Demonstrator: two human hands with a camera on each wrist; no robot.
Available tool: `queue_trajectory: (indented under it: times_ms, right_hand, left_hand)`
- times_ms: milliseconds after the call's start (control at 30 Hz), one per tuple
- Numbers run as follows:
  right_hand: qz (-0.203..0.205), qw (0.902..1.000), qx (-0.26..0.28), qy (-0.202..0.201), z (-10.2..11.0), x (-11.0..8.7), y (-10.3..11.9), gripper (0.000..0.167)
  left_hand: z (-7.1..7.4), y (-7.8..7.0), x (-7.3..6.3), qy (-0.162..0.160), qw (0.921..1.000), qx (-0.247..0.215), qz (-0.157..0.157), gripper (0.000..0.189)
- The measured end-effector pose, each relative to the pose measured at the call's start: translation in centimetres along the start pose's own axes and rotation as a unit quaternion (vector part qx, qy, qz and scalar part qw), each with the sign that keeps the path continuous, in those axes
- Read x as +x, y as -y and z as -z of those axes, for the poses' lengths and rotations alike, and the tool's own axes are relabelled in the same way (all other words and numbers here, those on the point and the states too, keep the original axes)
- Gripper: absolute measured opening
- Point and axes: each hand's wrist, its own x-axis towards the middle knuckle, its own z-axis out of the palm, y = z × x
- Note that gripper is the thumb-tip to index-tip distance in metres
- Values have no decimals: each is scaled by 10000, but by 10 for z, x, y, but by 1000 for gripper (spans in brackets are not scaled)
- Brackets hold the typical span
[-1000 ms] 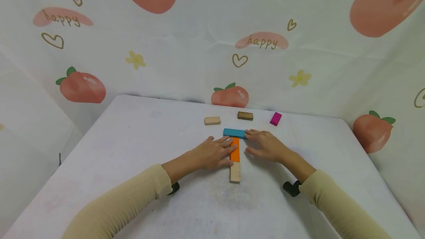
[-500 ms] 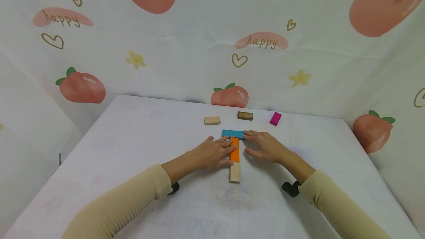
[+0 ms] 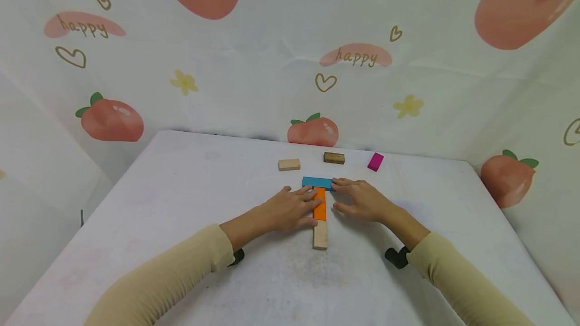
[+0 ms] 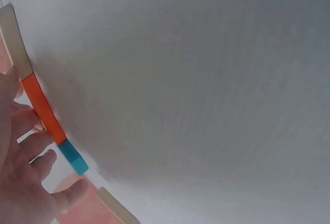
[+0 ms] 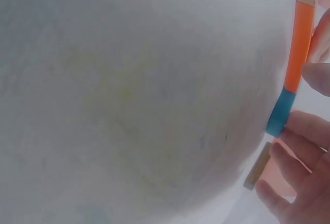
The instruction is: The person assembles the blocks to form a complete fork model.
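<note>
A blue block (image 3: 317,182) lies crosswise at the far end of an orange block (image 3: 320,213). Against the orange block's near end sits a plain wooden block (image 3: 319,235), so the three form a T. My left hand (image 3: 290,209) rests its spread fingertips on the left side and top of the orange block. With extended fingertips, my right hand (image 3: 362,201) touches the right end of the blue block, covering that end in the head view; its thumb stays beside the orange block. The right wrist view also shows the blue block (image 5: 281,112) by the right fingers.
Behind the T lie a pale wooden block (image 3: 289,165), a dark brown block (image 3: 334,158) and a magenta block (image 3: 375,162) near the back edge of the white table (image 3: 217,165). A printed cloth (image 3: 254,54) hangs behind.
My right hand has shifted slightly left and nearer, and the blue block has slid the same way. My left hand, the orange block and the wooden block stay put.
</note>
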Motion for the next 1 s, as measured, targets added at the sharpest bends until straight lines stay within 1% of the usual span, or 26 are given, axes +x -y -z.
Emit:
queue_trajectory:
  times_ms: [233, 433, 633, 767, 900, 1000]
  right_hand:
    - [62, 10000, 28, 1, 1, 1, -1, 54]
    - [-38, 9999, 100, 122, 3, 3, -3, 53]
    - [-113, 9996, 211, 142, 2, 2, -5, 54]
    - [-371, 9992, 127, 89, 3, 0, -10, 58]
    - [-643, 9977, -87, -207, 6, -2, -23, 59]
    - [-929, 9946, -253, -377, 9, -4, -36, 61]
  left_hand:
    - [0, 1, -1, -11, 10000, -58, -15, 63]
    - [1, 1, 0, 23, 9999, -99, -22, 64]
    - [1, 0, 0, 78, 9999, -117, -8, 64]
    - [2, 0, 0, 86, 9999, -143, -18, 64]
    - [2, 0, -1, 83, 9998, -206, -17, 64]
    - [1, 0, -1, 78, 9997, -222, -2, 64]
